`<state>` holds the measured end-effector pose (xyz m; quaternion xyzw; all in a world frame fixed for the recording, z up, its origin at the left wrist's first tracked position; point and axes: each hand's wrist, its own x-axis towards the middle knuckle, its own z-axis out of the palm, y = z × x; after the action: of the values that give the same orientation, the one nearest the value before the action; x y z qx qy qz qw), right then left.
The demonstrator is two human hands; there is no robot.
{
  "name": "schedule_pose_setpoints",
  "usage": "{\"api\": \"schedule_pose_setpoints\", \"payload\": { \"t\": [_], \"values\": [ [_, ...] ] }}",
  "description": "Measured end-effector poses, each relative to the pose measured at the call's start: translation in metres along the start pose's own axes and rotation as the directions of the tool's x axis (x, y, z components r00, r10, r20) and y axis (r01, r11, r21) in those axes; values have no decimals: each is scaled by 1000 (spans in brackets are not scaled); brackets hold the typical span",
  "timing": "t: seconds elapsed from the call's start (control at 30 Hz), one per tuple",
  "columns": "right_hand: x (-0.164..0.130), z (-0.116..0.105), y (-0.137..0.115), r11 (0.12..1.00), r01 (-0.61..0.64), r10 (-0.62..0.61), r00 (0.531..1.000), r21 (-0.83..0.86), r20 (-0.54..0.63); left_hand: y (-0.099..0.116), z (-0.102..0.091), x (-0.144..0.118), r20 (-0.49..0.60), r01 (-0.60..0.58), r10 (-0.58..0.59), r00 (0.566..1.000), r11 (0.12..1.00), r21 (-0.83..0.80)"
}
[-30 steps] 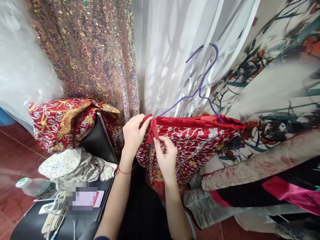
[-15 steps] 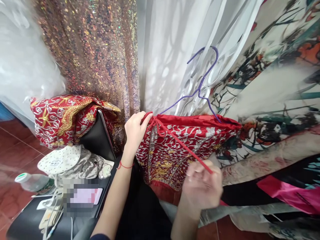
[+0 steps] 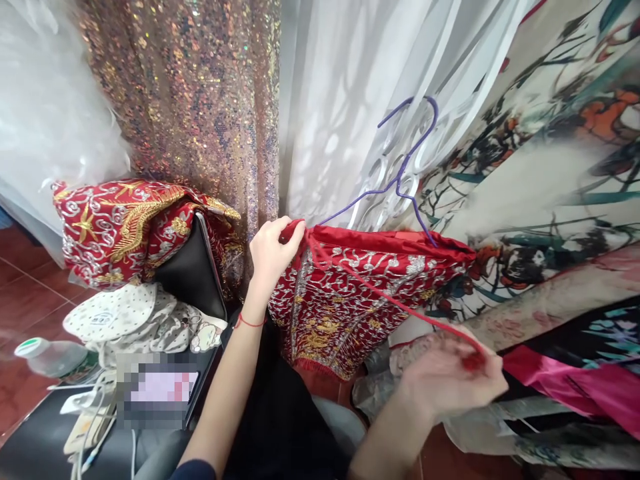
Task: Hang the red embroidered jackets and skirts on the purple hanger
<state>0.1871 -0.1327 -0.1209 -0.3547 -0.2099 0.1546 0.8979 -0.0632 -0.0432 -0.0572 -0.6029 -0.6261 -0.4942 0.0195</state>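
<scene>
red embroidered garment (image 3: pixel 350 300), silver and gold stitching, hung on purple wire hanger (image 3: pixel 400 183) before white curtain (image 3: pixel 340 100). left hand (image 3: pixel 270 257) pinches the garment's upper left corner. right hand (image 3: pixel 450 377), blurred, closed around the end of a red cord (image 3: pixel 395 301) drawn taut from that corner. second red embroidered cloth (image 3: pixel 120 227) draped over black chair (image 3: pixel 193 273) at left.

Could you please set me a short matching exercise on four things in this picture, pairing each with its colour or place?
Things:
1. wire hanger
2. red cord
3. water bottle
4. sequin fabric

Descriptions:
A. lying at the far left on the floor
B. purple, carrying the red embroidered garment
C. hanging behind, glittering gold
D. stretched between the left hand and right hand

Pairs: 1-B, 2-D, 3-A, 4-C
</scene>
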Motion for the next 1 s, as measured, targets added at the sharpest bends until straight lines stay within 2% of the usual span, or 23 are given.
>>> {"api": "schedule_pose_setpoints", "payload": {
  "t": [0.07, 0.13, 0.17, 0.2, 0.23, 0.3, 0.33, 0.37, 0.4, 0.47, 0.53, 0.67, 0.87, 0.93, 1.0],
  "values": [
    [-9, 18, -5, 971, 167, -147, 981, -173, 124, 6, -2, 1, -2, 57, -57, 998, 998, 1],
    [-17, 42, -10, 906, 332, -224, 903, -263, 368, 10, -4, 1, 20, 83, -83, 996, 997, 0],
    [-22, 54, -11, 878, 396, -221, 834, -268, 506, 11, -6, 0, 37, 82, -82, 996, 997, -2],
    [-26, 68, -12, 854, 452, -201, 743, -257, 638, 11, -7, 0, 54, 75, -74, 996, 997, -6],
    [-30, 81, -12, 830, 506, -170, 633, -237, 755, 10, -9, -1, 73, 61, -60, 996, 998, -14],
    [-40, 104, -10, 749, 631, -108, 419, -204, 901, 7, -13, -2, 115, 29, -24, 993, 999, -40],
    [-45, 113, -7, 692, 694, -70, 341, -201, 937, 5, -15, -3, 136, 9, -1, 991, 998, -55],
    [-49, 120, -4, 632, 747, -32, 290, -206, 956, 3, -17, -3, 155, -14, 25, 988, 997, -72],
    [-53, 124, -2, 578, 787, 1, 263, -215, 965, 1, -19, -4, 174, -36, 51, 983, 996, -86],
    [-59, 125, 2, 506, 830, 31, 253, -233, 967, -2, -22, -5, 207, -69, 87, 974, 993, -97],
    [-62, 118, 3, 484, 841, 44, 253, -242, 967, -4, -23, -7, 233, -86, 103, 967, 993, -83],
    [-63, 109, -2, 445, 859, 121, 223, -254, 967, -6, -22, -9, 245, -121, 128, 961, 992, -46],
    [-69, 116, -6, 423, 825, 419, 189, -375, 888, -11, -23, -10, 253, -162, 175, 952, 984, -71],
    [-72, 114, -8, 414, 807, 466, 210, -421, 860, -10, -26, -12, 271, -176, 186, 944, 983, -59],
    [-75, 110, -12, 416, 776, 472, 261, -474, 842, -8, -29, -13, 296, -169, 175, 939, 985, -48]
  ]
}}
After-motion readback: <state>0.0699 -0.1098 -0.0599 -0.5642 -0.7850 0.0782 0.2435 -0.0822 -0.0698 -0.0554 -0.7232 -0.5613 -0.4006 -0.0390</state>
